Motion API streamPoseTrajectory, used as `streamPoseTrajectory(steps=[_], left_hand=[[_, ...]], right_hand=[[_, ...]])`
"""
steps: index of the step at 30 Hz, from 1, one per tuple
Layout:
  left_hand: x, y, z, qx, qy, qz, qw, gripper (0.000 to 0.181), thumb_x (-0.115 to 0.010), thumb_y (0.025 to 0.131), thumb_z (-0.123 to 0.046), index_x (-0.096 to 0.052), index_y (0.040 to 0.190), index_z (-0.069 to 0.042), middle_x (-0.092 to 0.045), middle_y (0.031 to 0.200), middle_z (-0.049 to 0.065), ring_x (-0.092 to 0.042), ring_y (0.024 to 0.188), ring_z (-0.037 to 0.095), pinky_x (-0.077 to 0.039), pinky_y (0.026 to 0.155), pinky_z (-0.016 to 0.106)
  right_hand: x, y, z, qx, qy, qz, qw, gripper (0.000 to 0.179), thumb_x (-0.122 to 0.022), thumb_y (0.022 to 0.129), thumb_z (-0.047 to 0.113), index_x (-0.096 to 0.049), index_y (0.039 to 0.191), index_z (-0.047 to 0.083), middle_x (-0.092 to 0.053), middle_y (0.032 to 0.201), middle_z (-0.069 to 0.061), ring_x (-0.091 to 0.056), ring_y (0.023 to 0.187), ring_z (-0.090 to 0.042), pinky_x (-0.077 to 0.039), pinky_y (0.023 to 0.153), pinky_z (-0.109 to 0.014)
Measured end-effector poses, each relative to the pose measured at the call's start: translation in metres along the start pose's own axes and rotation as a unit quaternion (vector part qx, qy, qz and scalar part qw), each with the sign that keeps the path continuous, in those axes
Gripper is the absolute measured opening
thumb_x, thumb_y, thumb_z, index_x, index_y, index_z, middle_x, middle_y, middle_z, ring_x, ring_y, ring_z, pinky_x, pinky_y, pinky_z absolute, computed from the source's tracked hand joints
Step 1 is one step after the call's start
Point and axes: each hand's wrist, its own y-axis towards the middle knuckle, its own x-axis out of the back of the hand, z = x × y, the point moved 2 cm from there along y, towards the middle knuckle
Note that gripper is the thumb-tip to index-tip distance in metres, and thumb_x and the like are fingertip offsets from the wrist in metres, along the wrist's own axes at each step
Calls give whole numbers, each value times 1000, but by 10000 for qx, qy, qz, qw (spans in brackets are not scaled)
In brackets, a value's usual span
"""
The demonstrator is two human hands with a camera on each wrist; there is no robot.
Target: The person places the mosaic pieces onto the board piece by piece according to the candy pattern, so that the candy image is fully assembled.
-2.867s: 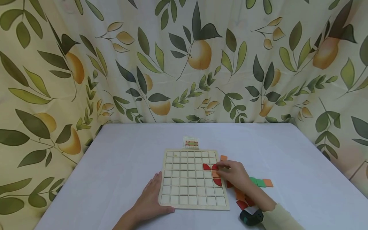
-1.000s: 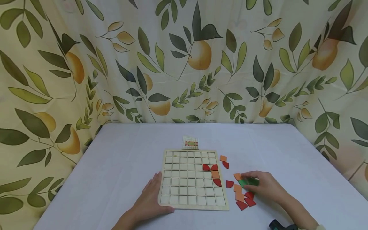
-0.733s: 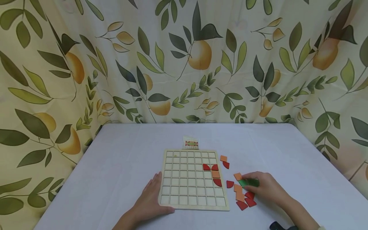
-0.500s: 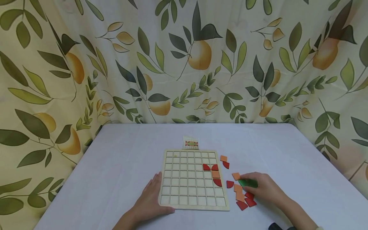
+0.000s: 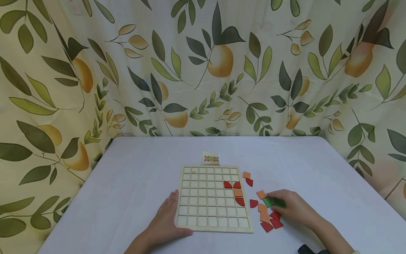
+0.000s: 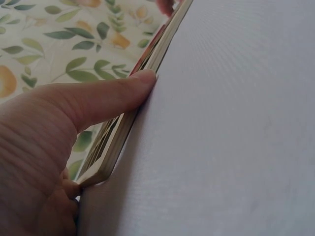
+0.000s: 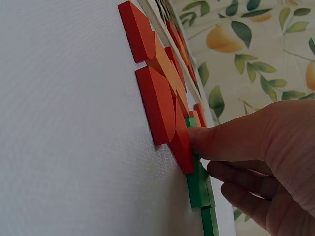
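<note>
A pale wooden grid board (image 5: 203, 201) lies on the table, with several red and orange tiles set in its right columns. My left hand (image 5: 166, 218) rests at its front left corner, fingers along the left side and thumb against the front edge. In the left wrist view, the straight thumb (image 6: 115, 96) lies along the board's side (image 6: 120, 140). My right hand (image 5: 293, 204) is right of the board, pinching a green square tile (image 5: 268, 202) between thumb and fingers. More green tiles (image 7: 198, 187) sit under that hand, partly hidden by it.
Loose red quarter-round tiles (image 5: 266, 227) and orange square tiles (image 5: 264, 216) lie between the board and my right hand. Another orange tile (image 5: 246, 175) lies by the board's upper right. A small pattern card (image 5: 210, 158) stands behind the board. A patterned curtain (image 5: 203, 70) hangs beyond the table.
My right hand has left the board's right edge and moved right to the green tiles. Over the last second it and the nearby orange tile have shifted only slightly. My left hand has stayed put.
</note>
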Motion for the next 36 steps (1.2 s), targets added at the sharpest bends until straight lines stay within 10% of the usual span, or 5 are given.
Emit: streamPoseTrajectory(steps=[26, 36], left_hand=[[-1, 0, 1, -78, 54, -40, 9999, 125, -69, 60, -69, -14, 144, 6, -17, 149, 20, -12, 137, 31, -14, 107, 49], [0, 0, 0, -68, -2, -17, 10000, 124, -69, 61, -68, -13, 143, 7, -17, 149, 21, -12, 137, 31, -13, 107, 48]], right_hand=[[7, -4, 0, 964, -323, 201, 9946, 27, -76, 73, 10, -70, 99, 5, -66, 93, 2, -60, 86, -17, -53, 73, -31], [5, -5, 3, 628, -303, -261, 9972, 33, -78, 71, 14, -70, 102, 6, -66, 95, 3, -60, 90, -20, -52, 75, -34]])
